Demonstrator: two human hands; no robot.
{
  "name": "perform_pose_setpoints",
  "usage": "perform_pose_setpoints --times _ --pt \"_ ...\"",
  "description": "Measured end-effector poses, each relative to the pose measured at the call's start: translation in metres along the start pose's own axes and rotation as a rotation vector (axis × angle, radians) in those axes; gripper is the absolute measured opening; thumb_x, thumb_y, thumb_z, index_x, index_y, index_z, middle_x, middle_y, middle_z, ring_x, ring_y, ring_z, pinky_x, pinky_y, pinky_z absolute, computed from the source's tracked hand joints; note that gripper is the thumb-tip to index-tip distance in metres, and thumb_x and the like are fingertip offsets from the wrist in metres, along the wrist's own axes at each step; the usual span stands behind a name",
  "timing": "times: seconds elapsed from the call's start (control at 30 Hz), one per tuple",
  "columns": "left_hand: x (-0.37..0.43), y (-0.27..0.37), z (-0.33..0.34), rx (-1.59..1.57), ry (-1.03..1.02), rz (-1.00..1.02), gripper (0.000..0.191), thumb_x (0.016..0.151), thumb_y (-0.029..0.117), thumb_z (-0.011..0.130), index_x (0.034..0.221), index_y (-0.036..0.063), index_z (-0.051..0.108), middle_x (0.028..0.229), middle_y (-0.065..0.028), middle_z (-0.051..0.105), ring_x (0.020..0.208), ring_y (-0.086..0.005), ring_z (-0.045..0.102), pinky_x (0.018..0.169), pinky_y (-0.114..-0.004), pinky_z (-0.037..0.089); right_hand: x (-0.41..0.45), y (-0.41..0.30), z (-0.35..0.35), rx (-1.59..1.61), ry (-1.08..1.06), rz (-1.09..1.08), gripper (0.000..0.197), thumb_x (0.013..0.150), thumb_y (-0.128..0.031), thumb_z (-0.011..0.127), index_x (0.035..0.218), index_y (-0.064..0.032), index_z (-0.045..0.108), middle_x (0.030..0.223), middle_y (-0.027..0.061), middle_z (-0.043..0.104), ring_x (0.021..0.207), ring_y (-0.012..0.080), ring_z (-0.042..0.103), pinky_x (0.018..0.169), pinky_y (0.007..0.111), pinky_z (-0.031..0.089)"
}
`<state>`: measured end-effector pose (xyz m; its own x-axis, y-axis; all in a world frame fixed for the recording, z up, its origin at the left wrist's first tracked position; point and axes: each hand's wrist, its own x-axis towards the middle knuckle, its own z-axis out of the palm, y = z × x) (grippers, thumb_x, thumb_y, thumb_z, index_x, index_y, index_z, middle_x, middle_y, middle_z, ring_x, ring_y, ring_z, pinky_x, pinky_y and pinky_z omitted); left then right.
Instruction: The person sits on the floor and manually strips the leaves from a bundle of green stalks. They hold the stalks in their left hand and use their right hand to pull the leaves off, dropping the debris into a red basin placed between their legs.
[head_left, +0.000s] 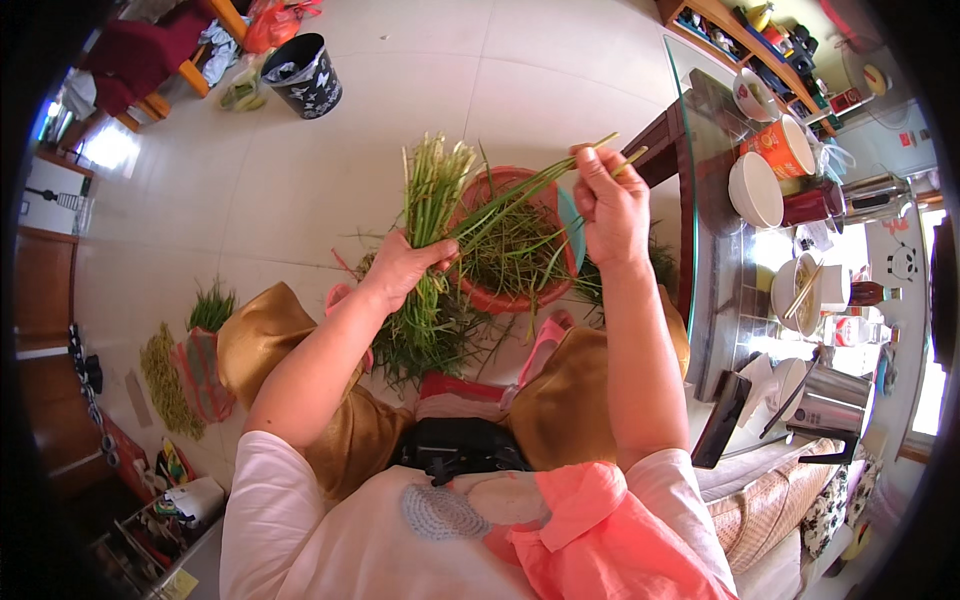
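My left hand (409, 266) grips a thick upright bundle of chive-like greens (437, 191), pale cut ends up and leaves hanging below. Between the thumb and fingers of my right hand (611, 199) are a few long green stalks (529, 191), which slant down to the left toward the bundle. Below and between the hands, a red plastic basin (491, 301) on the floor holds a tangle of green and yellowish trimmings (514, 251). A light-blue object (571, 225) shows at its right side. More loose greens (427, 349) lie on the floor between my feet.
A glass-topped table (712, 225) stands close on the right, bearing bowls, an orange paper tub (780, 146) and a metal kettle (832, 401). A black bin (304, 75) is ahead on the left. Near my left knee lie a striped bag (202, 375) and a yellowish heap (165, 382).
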<state>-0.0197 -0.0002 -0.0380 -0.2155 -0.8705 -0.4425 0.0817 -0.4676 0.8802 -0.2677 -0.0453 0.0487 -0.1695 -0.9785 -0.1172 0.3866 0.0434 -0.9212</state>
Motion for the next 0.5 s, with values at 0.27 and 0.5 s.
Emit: perform_pose_setpoints --times 0.27,0.5 --pt "0.029 -0.037 -0.056 0.045 0.542 -0.089 0.014 0.084 0.015 0.071 0.085 0.0020 0.066 0.077 -0.0037 0.067 0.062 -0.0113 0.054 0.070 -0.029 0.047 0.006 -0.019 -0.016 -0.212 0.135 -0.227 0.015 0.086 -0.016 0.071 0.086 -0.0020 0.066 0.071 -0.0020 0.058 0.054 0.0035 0.041 0.049 0.019 0.032" --pt "0.009 0.026 0.016 -0.015 0.205 0.218 0.018 0.080 0.011 0.076 0.092 0.0039 0.064 0.084 -0.0033 0.067 0.072 -0.0091 0.057 0.063 -0.026 0.047 -0.007 -0.003 0.001 -0.496 0.044 -0.173 0.020 0.085 -0.018 0.073 0.081 0.0001 0.065 0.065 -0.0005 0.060 0.055 0.0044 0.048 0.051 0.022 0.039"
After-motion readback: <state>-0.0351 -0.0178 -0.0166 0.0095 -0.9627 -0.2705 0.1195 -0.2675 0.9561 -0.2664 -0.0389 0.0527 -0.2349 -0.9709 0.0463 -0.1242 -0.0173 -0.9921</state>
